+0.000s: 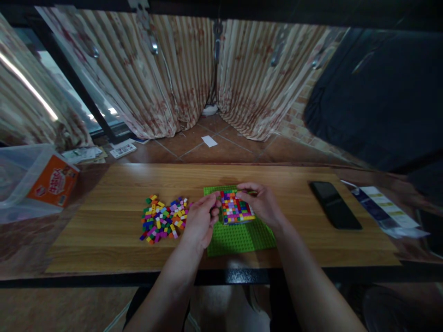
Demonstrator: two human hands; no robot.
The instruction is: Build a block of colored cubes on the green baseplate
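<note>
On the wooden table lies a green studded baseplate [230,242]. A rectangular block of many-coloured toy bricks [236,210] rises from its upper part. My left hand [202,216] is at the block's left edge with fingers curled in and thumb and forefinger pinched together; anything between them is too small to make out. My right hand [261,203] reaches over the block's upper right corner, its thumb and forefinger bent close together at the top row. Whether these fingertips grip a brick is hidden. A heap of loose coloured bricks [162,219] lies left of my left hand.
A black phone [335,205] lies at the right of the table [114,184]. Papers [391,210] are past the right edge. A clear plastic bin [31,180] with an orange label stands at the left. Curtains [180,74] hang behind the tiled floor.
</note>
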